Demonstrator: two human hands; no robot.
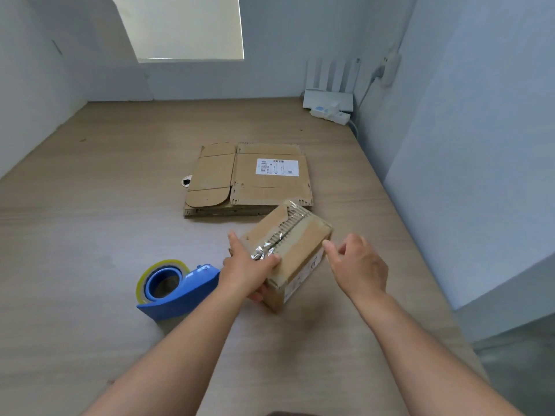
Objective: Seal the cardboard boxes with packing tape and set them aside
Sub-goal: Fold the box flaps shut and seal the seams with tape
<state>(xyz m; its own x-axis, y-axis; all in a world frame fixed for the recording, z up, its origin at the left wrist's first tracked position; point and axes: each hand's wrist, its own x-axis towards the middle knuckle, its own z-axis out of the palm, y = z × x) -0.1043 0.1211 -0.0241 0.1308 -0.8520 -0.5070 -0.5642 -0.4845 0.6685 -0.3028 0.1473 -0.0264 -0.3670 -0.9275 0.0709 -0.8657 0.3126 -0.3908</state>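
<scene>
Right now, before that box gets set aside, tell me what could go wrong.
1. The tape along the small box's top seam looks wrinkled and bunched, so it may lift.
2. Only the left hand grips the box, which looks tilted; the right hand has no grip, so it could slip.
3. The tape dispenser sits close by the left forearm and could get knocked.
</scene>
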